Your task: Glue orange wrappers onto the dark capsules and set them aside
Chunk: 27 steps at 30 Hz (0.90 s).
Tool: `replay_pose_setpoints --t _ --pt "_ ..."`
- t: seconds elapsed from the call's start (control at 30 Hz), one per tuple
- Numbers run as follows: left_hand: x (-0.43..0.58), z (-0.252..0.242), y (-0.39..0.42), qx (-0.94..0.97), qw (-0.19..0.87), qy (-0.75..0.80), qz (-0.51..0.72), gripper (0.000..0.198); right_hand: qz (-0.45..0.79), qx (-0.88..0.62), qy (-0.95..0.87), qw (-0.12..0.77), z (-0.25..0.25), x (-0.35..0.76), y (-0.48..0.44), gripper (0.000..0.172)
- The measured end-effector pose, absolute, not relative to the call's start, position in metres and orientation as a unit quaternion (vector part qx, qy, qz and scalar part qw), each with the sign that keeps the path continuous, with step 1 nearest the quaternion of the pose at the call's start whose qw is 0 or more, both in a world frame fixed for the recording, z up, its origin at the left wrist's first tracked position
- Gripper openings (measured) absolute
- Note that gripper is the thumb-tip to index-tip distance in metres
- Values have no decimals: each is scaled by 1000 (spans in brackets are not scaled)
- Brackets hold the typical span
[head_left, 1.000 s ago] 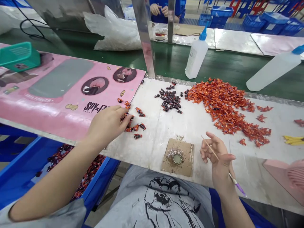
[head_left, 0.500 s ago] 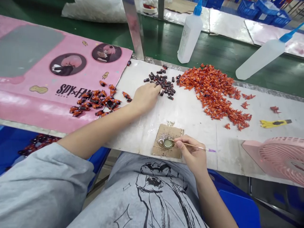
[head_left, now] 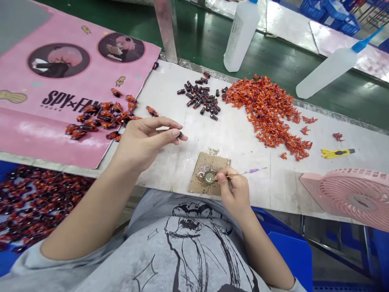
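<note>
My left hand [head_left: 148, 140] is raised over the white table top, pinching a small black part [head_left: 180, 134] between thumb and fingers. Behind it lies a loose group of such black parts [head_left: 200, 95]. In my right hand [head_left: 234, 184] is a thin stick [head_left: 240, 174] with a purple piece near its outer end. The stick's inner tip is at a bottle cap [head_left: 209, 177], which appears to hold liquid. This cap rests on a stained piece of cardboard [head_left: 194, 182]. Orange-red spiky parts [head_left: 267, 109] form a heap beyond my right hand.
Joined orange-and-black pieces [head_left: 100, 115] lie on a pink mat [head_left: 36, 134] at left; many more fill a blue bin [head_left: 12, 249] below. Two bottles, one upright [head_left: 241, 36] and one tilted [head_left: 326, 75], stand behind. A yellow cutter [head_left: 337, 153] and pink fan [head_left: 355, 198] are right.
My left hand has drawn back from the black parts toward me, now with one pinched in it. The stick in my right hand has tilted, its purple end higher. The view has shifted slightly.
</note>
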<state>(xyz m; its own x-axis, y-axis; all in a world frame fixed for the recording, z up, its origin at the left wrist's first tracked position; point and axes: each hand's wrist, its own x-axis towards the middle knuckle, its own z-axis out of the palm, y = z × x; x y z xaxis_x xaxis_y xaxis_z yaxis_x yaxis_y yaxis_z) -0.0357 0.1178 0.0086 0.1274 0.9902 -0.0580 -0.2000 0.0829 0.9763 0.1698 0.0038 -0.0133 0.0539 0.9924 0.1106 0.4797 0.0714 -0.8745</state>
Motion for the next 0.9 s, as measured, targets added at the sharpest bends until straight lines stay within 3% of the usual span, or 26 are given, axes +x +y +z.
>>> replay_pose_setpoints --t 0.17,0.37,0.53,0.9 --pt "-32 -1 88 386 627 407 541 34 378 -624 -503 464 -17 164 6 36" --pt "-18 -5 56 357 708 388 470 27 398 -604 -404 559 -12 161 9 44" --pt "-6 -1 41 325 746 386 435 26 343 -580 -428 602 5 155 3 41" --pt "-1 7 38 244 781 405 409 30 252 -505 -575 592 7 147 1 18"
